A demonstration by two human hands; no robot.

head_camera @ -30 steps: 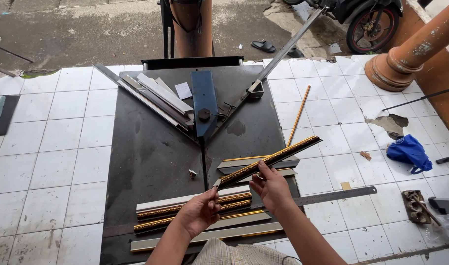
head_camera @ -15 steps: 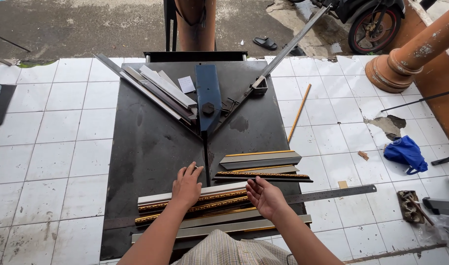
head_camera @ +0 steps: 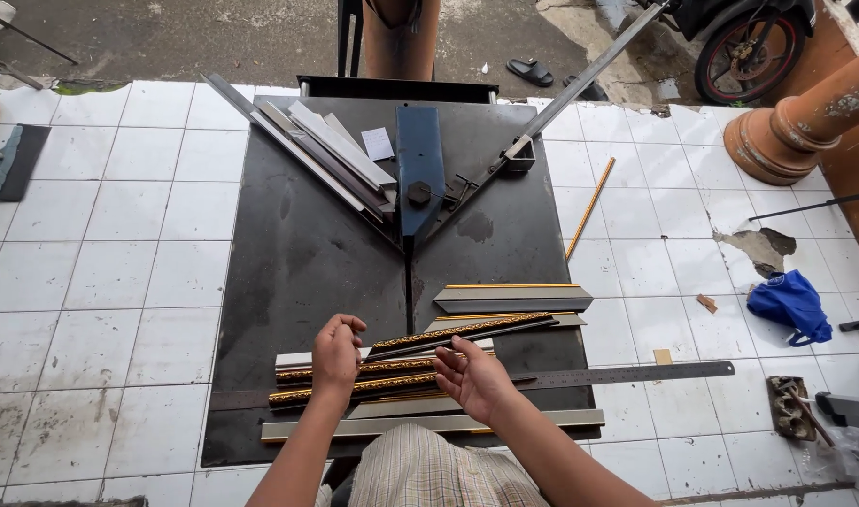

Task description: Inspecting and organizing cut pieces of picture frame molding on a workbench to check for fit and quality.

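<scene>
My left hand (head_camera: 336, 352) curls over the left end of a black and gold frame moulding strip (head_camera: 467, 331) and appears to hold it. My right hand (head_camera: 472, 376) is beside it with fingers spread, palm up under the same strip. Both hands hover over several more gold-patterned mouldings (head_camera: 373, 383) lying on the black metal cutter table (head_camera: 298, 263). Two cut grey pieces with mitred ends (head_camera: 514, 299) lie just beyond the hands. The blue blade housing (head_camera: 420, 169) sits at the table's far middle, where two angled guide rails meet.
A long steel ruler (head_camera: 636, 374) lies at my right across the table edge. A thin yellow stick (head_camera: 591, 207), a blue cloth (head_camera: 788, 302) and small tools rest on the white tiles at right. Spare grey strips (head_camera: 335, 145) lean on the left rail. A motorbike wheel (head_camera: 744, 42) is far right.
A second ago both hands held a moulding strip raised at an angle; it was laid with the cut pieces, and the hands dropped to the pile and picked up another strip.
</scene>
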